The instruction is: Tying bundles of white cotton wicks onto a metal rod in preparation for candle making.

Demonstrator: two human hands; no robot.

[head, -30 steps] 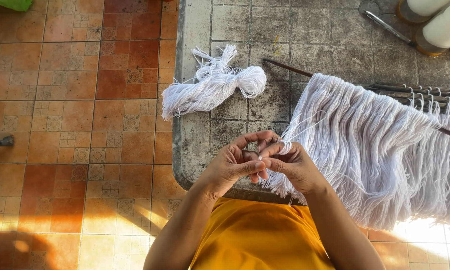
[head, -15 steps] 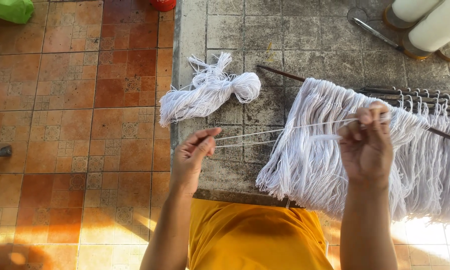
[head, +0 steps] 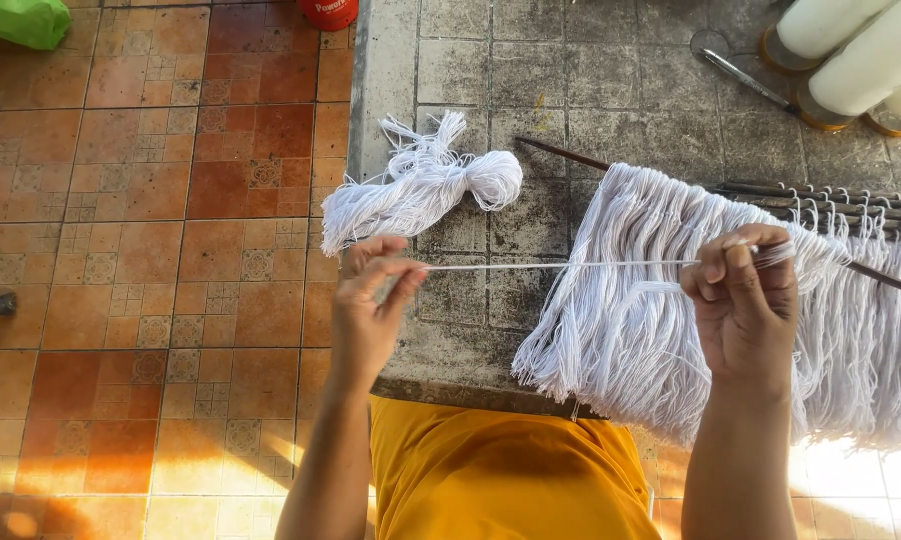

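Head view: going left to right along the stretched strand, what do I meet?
Tiled floor → left hand pinching the strand's end → taut white strand over the stone table → hanging white fringe → right hand pinching the other end.

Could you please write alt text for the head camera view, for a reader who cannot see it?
A left hand and a right hand pull a white strand taut above a grey tiled table. Under the right hand, a fringe of white threads hangs from a thin rod; a loose white yarn bundle lies near the left hand.
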